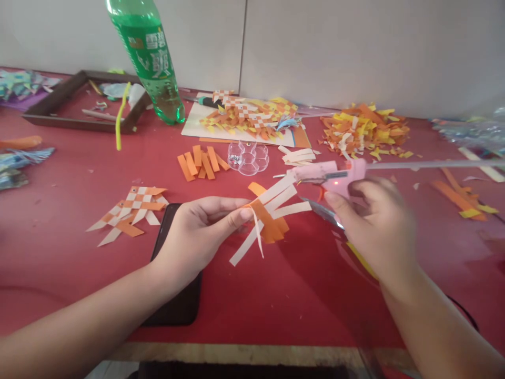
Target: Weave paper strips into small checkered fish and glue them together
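My left hand (205, 229) pinches a piece of orange and cream paper strips (270, 218) between thumb and fingers, over the middle of the table. Its loose strip ends fan out to the right and downward. In my right hand (374, 221) is a pink hot glue gun (339, 176) with a small red light lit and a long clear glue stick (418, 165) running out of its back. The gun's nozzle points left, just above and behind the cream strips; whether it touches them I cannot tell. Two woven orange and cream paper fish (138, 205) lie left of my left hand.
A black phone (177, 305) lies under my left wrist. Behind are orange strips (201, 162), a clear flower-shaped tray (248, 158), woven fish piled on card (252, 113) and a heap of paper scraps (366, 129). A green bottle (152, 63) stands beside a dark frame (71, 122).
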Motion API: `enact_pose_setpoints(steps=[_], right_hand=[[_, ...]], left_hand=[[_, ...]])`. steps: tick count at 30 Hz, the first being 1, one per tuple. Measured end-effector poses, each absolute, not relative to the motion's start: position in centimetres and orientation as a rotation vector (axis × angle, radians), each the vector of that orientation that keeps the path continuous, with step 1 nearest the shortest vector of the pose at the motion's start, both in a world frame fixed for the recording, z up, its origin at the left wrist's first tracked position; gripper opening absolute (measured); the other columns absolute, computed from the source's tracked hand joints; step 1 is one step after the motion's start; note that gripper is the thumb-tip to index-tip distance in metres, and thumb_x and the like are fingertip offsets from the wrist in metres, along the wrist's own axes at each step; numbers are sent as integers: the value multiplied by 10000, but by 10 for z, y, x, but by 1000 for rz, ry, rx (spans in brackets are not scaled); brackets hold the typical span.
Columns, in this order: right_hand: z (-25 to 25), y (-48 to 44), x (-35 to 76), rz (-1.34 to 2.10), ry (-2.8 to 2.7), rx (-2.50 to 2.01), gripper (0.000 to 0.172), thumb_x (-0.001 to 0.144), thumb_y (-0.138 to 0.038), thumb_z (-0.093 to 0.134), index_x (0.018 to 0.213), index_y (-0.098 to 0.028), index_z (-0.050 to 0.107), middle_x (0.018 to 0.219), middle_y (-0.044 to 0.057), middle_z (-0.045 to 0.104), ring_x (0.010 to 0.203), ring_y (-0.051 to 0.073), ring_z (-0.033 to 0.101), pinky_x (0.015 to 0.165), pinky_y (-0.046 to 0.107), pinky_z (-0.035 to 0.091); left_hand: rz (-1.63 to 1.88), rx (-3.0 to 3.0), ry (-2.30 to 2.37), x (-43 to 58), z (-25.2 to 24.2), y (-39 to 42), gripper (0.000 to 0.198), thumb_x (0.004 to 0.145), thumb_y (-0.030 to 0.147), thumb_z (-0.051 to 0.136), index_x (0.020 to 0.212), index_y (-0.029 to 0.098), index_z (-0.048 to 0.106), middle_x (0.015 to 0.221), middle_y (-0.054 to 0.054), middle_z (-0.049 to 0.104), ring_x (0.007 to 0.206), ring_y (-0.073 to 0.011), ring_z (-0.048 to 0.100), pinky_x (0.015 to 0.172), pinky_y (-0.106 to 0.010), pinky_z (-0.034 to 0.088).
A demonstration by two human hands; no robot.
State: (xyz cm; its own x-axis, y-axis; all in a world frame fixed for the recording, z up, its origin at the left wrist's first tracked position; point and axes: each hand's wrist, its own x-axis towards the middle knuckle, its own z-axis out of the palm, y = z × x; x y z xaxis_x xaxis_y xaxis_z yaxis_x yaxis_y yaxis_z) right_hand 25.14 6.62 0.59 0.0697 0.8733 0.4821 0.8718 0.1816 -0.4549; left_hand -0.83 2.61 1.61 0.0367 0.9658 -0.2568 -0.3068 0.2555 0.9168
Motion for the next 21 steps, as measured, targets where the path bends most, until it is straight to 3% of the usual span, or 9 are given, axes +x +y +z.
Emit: enact_pose_setpoints(steps=[6, 11, 13, 16, 21], right_hand=[[-5, 69, 255, -80, -1984, -1659, 252, 844, -417, 626, 826, -172, 685, 1032, 143, 677, 921, 294, 661, 765, 443, 561], [7, 60, 242, -131, -1906, -1494, 171, 856, -379, 645, 883, -211, 659, 994, 133, 605, 1026, 311, 588, 923, 522, 489], [16, 52, 237, 19, -1866, -1319, 127, 895, -352, 598, 903, -235, 647, 992, 111, 576, 1028, 280, 567, 947, 498, 464], [22, 42, 232, 423, -1903, -1037, 193, 904, -433, 576, 943, -264, 662, 1024, 85, 549, 1030, 258, 541, 956, 476, 447], [19, 40, 233, 849, -1944, -894, 367, 814, -572, 646, 1042, -285, 664, 1199, 96, 486, 1235, 325, 461, 1077, 543, 382]], left_hand=[[1119, 821, 1034, -8, 20, 24, 57, 788, 272, 785, 807, 220, 773, 773, 42, 783, 682, -58, 709, 656, -93, 558], [1052, 879, 1040, -7, 23, 24, 27, 806, 210, 762, 780, 210, 764, 738, 53, 777, 676, -42, 706, 641, -58, 529], [1006, 953, 1063, -6, 23, 23, 27, 809, 219, 758, 785, 206, 763, 749, 47, 781, 679, -48, 709, 636, -61, 527], [940, 1098, 1092, -6, 22, 21, 70, 812, 272, 751, 808, 204, 762, 772, 30, 783, 700, -82, 718, 659, -105, 551], [857, 1219, 1096, -5, 19, 18, 109, 819, 315, 735, 827, 208, 759, 794, 18, 779, 708, -110, 714, 650, -148, 563]])
